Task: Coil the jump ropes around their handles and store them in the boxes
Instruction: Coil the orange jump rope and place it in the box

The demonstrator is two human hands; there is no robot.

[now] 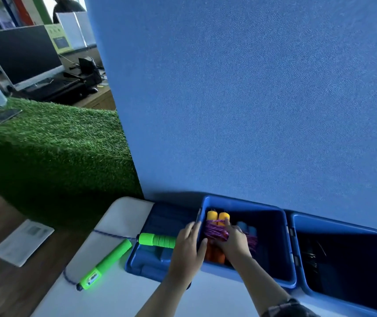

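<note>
A tall blue felt partition (251, 99) fills most of the view, standing along the far edge of a white table (114, 294); to its left is a block covered in artificial grass (52, 152) with a dark phone (3, 116) on top, and beyond that a desk with a monitor (20, 53). A sheet of paper (22, 242) lies on the wooden floor. Against the partition sit two open blue boxes side by side: the right box (347, 266) is dark inside and its contents cannot be made out, while the middle box (247, 239) holds the orange-handled jump rope (217, 229), its two handles side by side with purple cord wound around them, and a pale blue shape behind it that is too dim to identify. Left of the middle box a blue lid (160, 245) lies flat on the table. Both forearms reach in from the bottom edge. The right hand (235, 241) is inside the middle box, fingers curled round the wound bundle with the index finger stretched up along one orange handle; it covers the middle of the handles. The left hand (188, 245) rests on the box's left wall, fingers laid over the rim and thumb inside, gripping it. A green-handled jump rope (107, 261) lies uncoiled: one handle on the table, the other across the lid with its end hidden under the left hand, its dark blue cord trailing off the table edge.
</note>
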